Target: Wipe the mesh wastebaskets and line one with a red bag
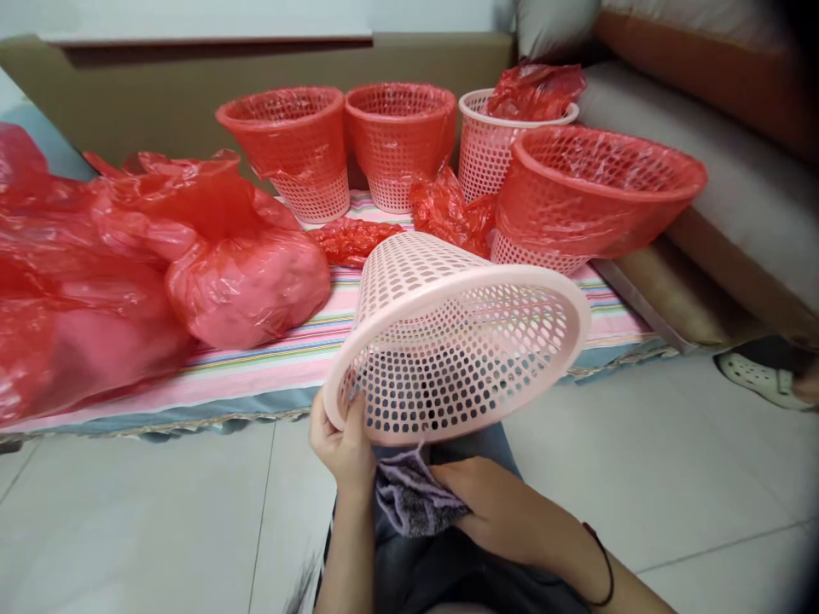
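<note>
A pale pink perforated wastebasket (409,286) is tipped on its side in front of me, its wide mouth facing me. My left hand (345,439) grips the rim at the lower left, thumb inside and fingers outside. Just below the rim, my right hand (477,503) is closed on a purple-grey cloth (413,499), which hangs bunched from the fingers close to the basket's lower edge. Whether the cloth touches the rim I cannot tell. The basket in my hand has no bag in it.
Baskets lined with red bags (287,153) stand at the back of a striped bench cover (307,328). Another basket (490,149) has a crumpled red bag (537,92) at its mouth. Filled red bags (249,281) lie left, stacked cushions (717,196) right. A clog (758,379) is at far right.
</note>
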A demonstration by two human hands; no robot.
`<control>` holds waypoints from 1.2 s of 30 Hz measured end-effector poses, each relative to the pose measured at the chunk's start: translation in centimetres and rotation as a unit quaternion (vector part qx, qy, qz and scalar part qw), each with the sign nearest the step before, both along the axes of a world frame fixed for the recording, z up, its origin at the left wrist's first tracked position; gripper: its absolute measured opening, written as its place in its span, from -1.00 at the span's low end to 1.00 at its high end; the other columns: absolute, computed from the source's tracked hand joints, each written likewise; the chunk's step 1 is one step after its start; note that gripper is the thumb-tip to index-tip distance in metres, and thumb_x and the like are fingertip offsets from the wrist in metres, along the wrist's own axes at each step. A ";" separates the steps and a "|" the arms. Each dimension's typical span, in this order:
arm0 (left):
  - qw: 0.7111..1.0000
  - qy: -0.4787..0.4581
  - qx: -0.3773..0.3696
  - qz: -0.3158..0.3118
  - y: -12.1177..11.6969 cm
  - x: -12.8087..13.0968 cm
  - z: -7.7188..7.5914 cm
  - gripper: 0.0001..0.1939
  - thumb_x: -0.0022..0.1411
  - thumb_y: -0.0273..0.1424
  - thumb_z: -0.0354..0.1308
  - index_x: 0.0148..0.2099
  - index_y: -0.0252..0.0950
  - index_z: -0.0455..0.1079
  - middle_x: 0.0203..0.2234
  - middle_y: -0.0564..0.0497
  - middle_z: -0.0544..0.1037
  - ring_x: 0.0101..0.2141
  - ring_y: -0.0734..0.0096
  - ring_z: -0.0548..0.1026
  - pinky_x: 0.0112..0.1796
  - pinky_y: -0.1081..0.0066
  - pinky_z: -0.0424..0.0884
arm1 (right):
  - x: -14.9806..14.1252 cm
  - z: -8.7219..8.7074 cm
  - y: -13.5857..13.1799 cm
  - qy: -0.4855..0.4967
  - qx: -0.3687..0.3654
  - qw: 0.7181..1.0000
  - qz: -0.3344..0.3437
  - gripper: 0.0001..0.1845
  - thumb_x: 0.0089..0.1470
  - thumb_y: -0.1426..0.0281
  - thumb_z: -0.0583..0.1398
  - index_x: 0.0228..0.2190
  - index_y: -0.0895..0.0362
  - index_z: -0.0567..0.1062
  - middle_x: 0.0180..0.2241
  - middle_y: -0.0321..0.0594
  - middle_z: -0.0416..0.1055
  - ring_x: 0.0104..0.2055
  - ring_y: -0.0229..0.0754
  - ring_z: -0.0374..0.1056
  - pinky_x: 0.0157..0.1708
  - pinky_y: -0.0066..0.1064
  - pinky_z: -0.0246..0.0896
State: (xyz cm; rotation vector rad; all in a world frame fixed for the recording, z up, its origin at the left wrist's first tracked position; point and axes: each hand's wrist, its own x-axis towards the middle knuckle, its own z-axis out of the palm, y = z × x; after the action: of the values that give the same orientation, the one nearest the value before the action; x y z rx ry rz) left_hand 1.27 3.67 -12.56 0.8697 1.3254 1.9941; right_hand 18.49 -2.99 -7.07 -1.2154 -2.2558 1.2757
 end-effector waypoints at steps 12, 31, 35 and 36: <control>0.997 0.004 -0.064 -0.034 -0.8 0.1 0.1 -0.67 0.07 -0.36 0.37 -0.07 -0.29 0.57 -0.17 -0.06 0.65 0.02 0.11 0.54 0.14 0.13 0.36 | -0.1 0.4 14.9 -0.115 0.335 0.918 -0.177 -0.41 0.07 0.59 0.07 0.17 0.31 0.31 0.20 0.11 0.31 0.26 0.07 0.20 0.27 -0.09 0.05; 0.999 -0.022 -0.027 -0.023 -0.5 0.7 -0.2 -0.54 0.11 -0.43 0.35 0.09 -0.23 0.50 0.08 -0.08 0.54 0.11 0.13 0.47 0.19 0.13 0.30 | -3.4 -8.1 17.2 -0.098 0.226 0.958 -0.150 -0.44 0.04 0.70 0.01 0.07 0.30 0.43 0.10 0.03 0.42 0.17 -0.05 0.26 0.30 -0.16 -0.06; 0.999 -0.020 -0.022 -0.027 -0.7 0.8 -0.5 -0.47 0.13 -0.46 0.33 0.18 -0.22 0.42 0.08 -0.10 0.54 0.10 0.15 0.47 0.18 0.13 0.32 | -2.7 -7.3 12.7 -0.058 0.214 0.964 -0.147 -0.29 -0.07 0.69 0.00 0.16 0.28 0.36 0.19 -0.02 0.34 0.25 -0.07 0.19 0.34 -0.13 -0.09; 0.999 -0.018 -0.024 -0.023 -0.7 0.9 -0.6 -0.46 0.13 -0.46 0.32 0.18 -0.22 0.41 0.08 -0.10 0.53 0.11 0.15 0.47 0.18 0.13 0.32 | -2.5 -7.2 11.4 -0.050 0.209 0.966 -0.146 -0.25 -0.11 0.69 0.00 0.17 0.26 0.36 0.20 -0.04 0.34 0.26 -0.07 0.19 0.34 -0.09 -0.09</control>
State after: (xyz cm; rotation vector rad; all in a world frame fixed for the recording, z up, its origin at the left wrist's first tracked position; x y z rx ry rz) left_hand 2.16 2.95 -13.12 0.8314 1.3174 1.9254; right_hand 15.98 8.42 -14.26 -1.3989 -2.1571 0.6036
